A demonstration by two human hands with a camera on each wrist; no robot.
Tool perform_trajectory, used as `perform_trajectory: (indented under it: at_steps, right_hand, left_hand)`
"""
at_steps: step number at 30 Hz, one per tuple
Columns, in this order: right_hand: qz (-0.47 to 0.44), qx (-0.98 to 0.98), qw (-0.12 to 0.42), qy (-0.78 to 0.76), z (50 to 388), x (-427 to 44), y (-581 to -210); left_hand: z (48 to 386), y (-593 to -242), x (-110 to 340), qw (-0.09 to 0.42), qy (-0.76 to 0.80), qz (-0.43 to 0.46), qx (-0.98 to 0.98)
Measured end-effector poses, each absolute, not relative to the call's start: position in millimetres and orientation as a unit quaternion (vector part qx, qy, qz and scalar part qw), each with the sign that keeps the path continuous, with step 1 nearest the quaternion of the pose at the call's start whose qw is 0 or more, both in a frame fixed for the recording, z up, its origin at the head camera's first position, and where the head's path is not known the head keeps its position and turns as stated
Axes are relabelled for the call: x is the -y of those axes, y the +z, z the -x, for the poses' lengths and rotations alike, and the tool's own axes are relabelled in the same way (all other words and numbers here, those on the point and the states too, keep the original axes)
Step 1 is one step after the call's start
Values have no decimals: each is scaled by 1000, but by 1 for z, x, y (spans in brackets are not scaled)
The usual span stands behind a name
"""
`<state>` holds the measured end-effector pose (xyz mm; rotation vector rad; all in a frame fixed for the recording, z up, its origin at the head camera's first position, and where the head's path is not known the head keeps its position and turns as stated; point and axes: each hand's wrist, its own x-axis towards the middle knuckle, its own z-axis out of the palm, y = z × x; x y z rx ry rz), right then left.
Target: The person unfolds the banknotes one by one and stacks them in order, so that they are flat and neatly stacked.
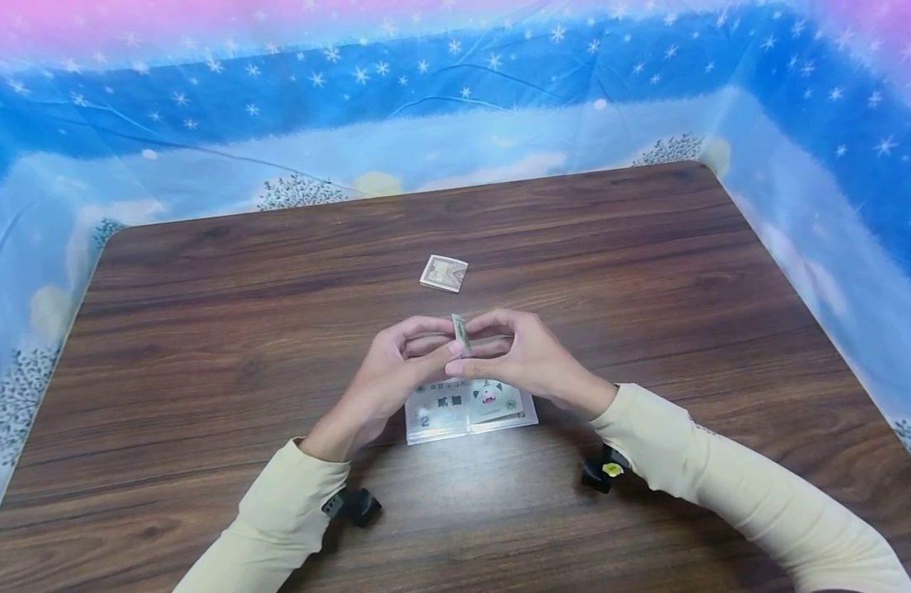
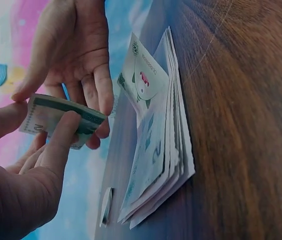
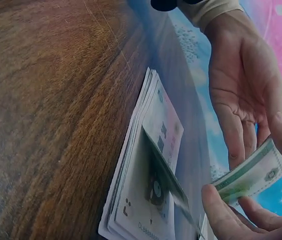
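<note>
Both hands meet over the table around a small folded green banknote (image 1: 461,331). My left hand (image 1: 392,358) pinches one side of it between thumb and fingers. From the other side my right hand (image 1: 537,354) pinches it too. The left wrist view shows the folded banknote (image 2: 43,120) with its green band and a figure 2. Just under the hands lies a stack of green and white banknotes (image 1: 436,422). Its top note (image 3: 151,185) is creased, with one half tilted up in both wrist views. The hands cover the stack's far edge.
Beyond the hands, a folded brownish banknote (image 1: 444,273) lies on the dark wooden table (image 1: 203,346). Black wrist devices hang below both sleeves, the left one (image 1: 361,506) close to the tabletop. A blue and pink snowflake cloth (image 1: 455,74) surrounds the table's far sides.
</note>
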<state>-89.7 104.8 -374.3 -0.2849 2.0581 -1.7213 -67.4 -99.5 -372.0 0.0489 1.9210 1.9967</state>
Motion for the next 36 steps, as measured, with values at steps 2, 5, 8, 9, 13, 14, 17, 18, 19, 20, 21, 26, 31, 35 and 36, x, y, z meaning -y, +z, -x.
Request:
perform_trajectory:
  at_steps: [2, 5, 8, 9, 13, 14, 17, 18, 19, 20, 21, 26, 31, 35, 36]
  right_hand:
    - [103, -742, 222, -624, 89, -105, -373]
    - [104, -734, 230, -631, 88, -105, -372]
    - [102, -720, 243, -642, 87, -105, -371]
    - [101, -715, 247, -646, 87, -105, -371]
    - [94, -697, 268, -658, 86, -107, -369]
    - [91, -697, 271, -658, 85, -107, -368]
    - [83, -703, 266, -654, 85, -109, -366]
    - [79, -708, 260, -652, 84, -110, -365]
    - [75, -712, 254, -650, 85, -110, -365]
    - [70, -716, 246, -649, 85, -111, -364]
    - [65, -719, 239, -650, 85, -111, -364]
    - [44, -715, 219, -663, 87, -114, -365]
    - [40, -719, 210, -661, 89, -119, -367]
    - [33, -711, 221, -667, 90, -121, -368]
    - [31, -705, 227, -671, 90, -122, -368]
  left_hand:
    - [67, -372, 99, 186, 711, -17, -678]
    - [68, -373, 100, 189, 714, -20, -673]
    - [68, -373, 101, 190, 714, -20, -674]
    - [68, -373, 101, 190, 714, -20, -674]
    - [67, -370, 101, 182, 705, -13, -685]
    - [67, -370, 101, 179, 703, -10, -688]
    - [68, -369, 102, 163, 695, 6, -701]
    - [67, -368, 102, 157, 692, 13, -704]
    - [67, -368, 103, 151, 690, 18, -708]
    - [67, -368, 103, 144, 686, 21, -713]
    - [67, -368, 104, 138, 685, 26, -715]
    - [65, -365, 108, 108, 686, 33, -719]
    - [64, -363, 111, 99, 704, 34, -702]
    - [64, -364, 113, 94, 709, 29, -699]
    - [64, -364, 114, 93, 708, 28, -700]
